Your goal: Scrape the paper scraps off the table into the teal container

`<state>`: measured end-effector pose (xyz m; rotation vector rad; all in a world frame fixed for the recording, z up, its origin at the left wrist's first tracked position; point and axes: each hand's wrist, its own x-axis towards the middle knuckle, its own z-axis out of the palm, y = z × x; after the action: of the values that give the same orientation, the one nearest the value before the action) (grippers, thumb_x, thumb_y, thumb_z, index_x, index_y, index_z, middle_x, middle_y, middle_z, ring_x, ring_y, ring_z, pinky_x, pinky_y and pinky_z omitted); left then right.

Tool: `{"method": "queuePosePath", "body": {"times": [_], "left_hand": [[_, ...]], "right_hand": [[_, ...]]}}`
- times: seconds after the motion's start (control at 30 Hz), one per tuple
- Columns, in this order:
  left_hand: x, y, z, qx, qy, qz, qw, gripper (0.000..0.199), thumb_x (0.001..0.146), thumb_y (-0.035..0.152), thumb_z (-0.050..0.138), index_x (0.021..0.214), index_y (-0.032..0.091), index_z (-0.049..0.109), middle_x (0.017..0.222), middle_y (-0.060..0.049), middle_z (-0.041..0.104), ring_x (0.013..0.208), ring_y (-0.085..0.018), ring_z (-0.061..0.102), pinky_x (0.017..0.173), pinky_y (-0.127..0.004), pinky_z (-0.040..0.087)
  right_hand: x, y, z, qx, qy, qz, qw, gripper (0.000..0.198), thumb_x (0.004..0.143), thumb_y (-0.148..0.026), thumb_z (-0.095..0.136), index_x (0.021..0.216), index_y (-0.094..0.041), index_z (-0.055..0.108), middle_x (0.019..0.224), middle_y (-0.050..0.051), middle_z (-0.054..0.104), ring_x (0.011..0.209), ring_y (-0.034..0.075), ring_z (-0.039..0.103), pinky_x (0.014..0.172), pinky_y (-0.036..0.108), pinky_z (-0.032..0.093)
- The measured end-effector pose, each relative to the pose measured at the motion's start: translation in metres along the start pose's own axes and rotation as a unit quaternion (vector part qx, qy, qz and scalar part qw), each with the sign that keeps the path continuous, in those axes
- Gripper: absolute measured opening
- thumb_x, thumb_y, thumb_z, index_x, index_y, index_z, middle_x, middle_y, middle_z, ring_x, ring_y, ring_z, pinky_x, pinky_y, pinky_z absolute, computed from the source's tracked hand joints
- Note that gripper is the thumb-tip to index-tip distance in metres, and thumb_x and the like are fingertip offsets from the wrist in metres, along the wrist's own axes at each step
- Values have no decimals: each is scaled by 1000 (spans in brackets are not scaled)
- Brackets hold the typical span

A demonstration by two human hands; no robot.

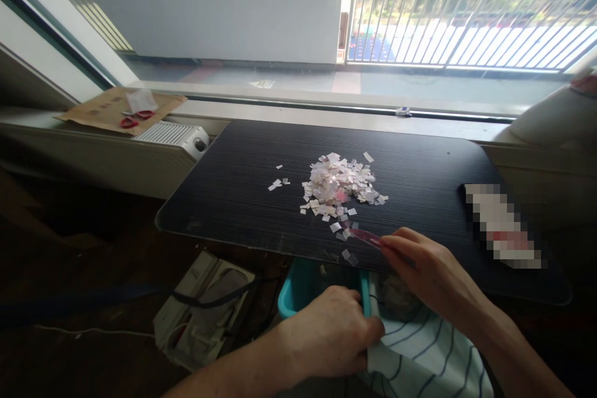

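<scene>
A loose heap of small pale paper pieces lies on the dark tabletop, with a few scattered toward the front edge. My right hand pinches a thin pink strip, whose far end reaches the nearest pieces; what kind of thing it is I cannot make out. Below the table edge, my left hand is closed around the rim of a teal bin, its thumb beside a pale cloth with dark stripes. The bin's inside is mostly in shadow.
A phone-like object, blurred out, lies on the table's right side. Red-handled scissors rest on a brown envelope on the sill at left, near a white radiator. A grey box with cables sits on the floor.
</scene>
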<state>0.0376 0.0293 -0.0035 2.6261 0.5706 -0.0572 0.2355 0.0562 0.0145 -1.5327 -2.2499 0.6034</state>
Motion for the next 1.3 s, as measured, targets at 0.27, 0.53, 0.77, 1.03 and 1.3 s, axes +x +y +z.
{"method": "queuePosePath", "body": {"times": [0.27,0.53,0.77,1.03,1.3], "left_hand": [[-2,0,1,5,4,-2,1000,18,83,34,66,82,17,62,67,-2,64,64,-22,62,57,-30,46],[1,2,-2,6,4,7,1000,18,85,34,63,82,16,62,65,-2,62,66,-23,62,60,-30,47],[-1,3,1,10,11,-1,1000,17,83,33,65,81,17,61,68,-2,63,68,-22,62,63,-30,47],[1,2,1,28,-14,-2,999,19,85,37,62,83,18,62,63,-1,61,62,-22,59,56,-31,43],[0,1,2,19,-9,-4,1000,19,85,36,63,82,18,62,63,-1,61,62,-22,60,58,-31,44]], "right_hand": [[-18,3,1,27,-41,7,999,23,98,-27,44,93,-22,66,84,4,59,72,16,57,64,29,44],[-28,-4,3,78,-85,25,993,24,99,-28,43,89,-23,64,84,1,57,72,14,57,64,28,43],[-18,-8,2,75,-103,11,992,27,99,-25,43,82,-20,63,81,2,56,71,14,54,64,27,40],[0,0,0,20,-12,26,999,23,97,-25,46,90,-18,67,82,3,57,70,16,53,65,29,40],[5,4,0,26,-8,18,999,23,98,-26,46,91,-19,67,83,2,57,70,14,54,64,28,40]]}}
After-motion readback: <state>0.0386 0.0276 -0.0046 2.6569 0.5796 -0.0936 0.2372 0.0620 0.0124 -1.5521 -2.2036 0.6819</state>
